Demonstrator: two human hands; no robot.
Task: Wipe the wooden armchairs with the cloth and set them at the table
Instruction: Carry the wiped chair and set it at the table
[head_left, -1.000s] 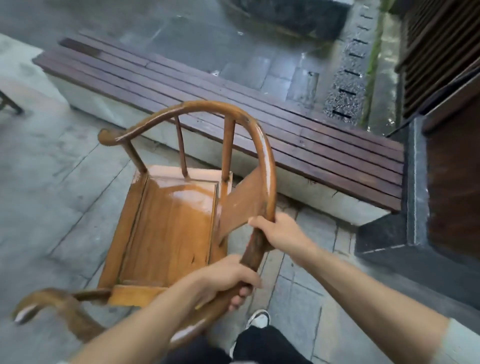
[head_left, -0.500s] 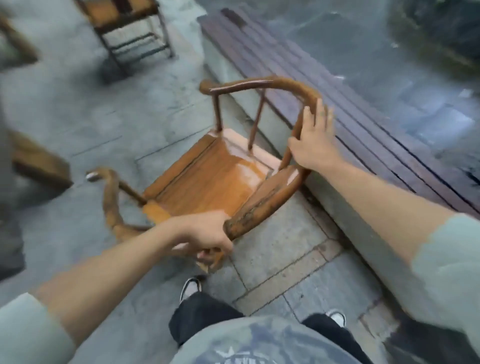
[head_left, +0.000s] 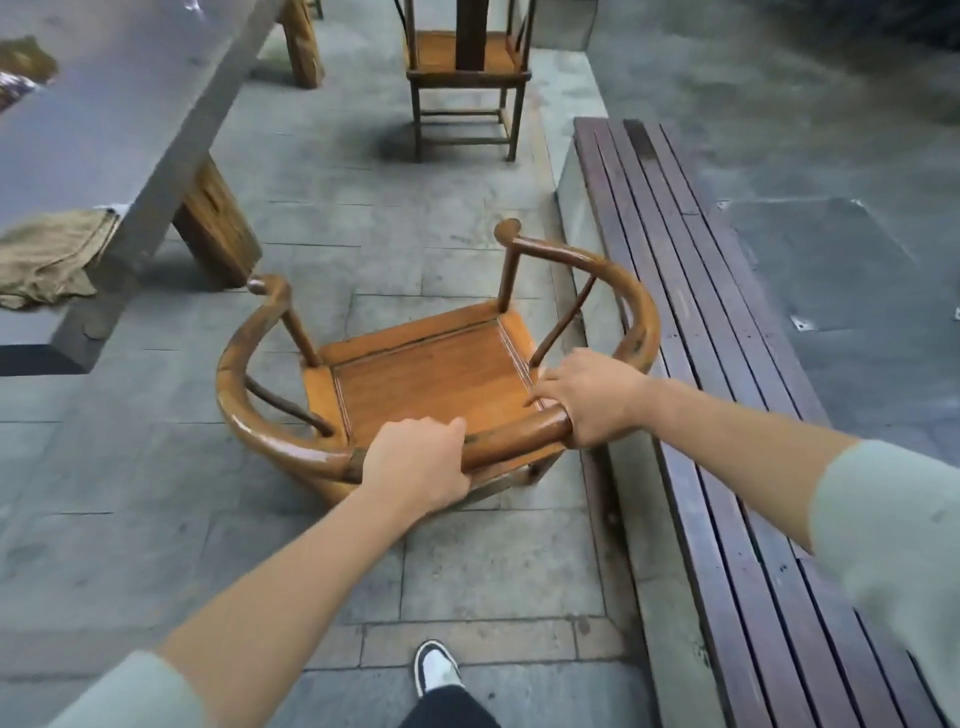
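From the head camera, the only view, I look down at a wooden armchair (head_left: 431, 374) with a curved horseshoe rail, standing on grey stone paving between a long table (head_left: 130, 78) at my left and a dark slatted bench (head_left: 727, 415) at my right. My left hand (head_left: 418, 470) is wrapped closed over the back of the rail, fingers curled across the top. My right hand (head_left: 587, 397) is closed around the same rail just to the right, where the curve turns toward the armrest. The chair faces away from me and looks slightly tilted, though I cannot tell whether its legs are off the ground. A tan cloth (head_left: 49, 257) lies crumpled on the table edge, well apart from both hands. A second chair (head_left: 467, 73) stands farther ahead near the table's end. I judge the armchair to be rigid and fairly heavy, solid wood with a glossy finish that may be slick. The thick back rail seems the soundest place to hold; the thin spindles beneath it look more fragile.
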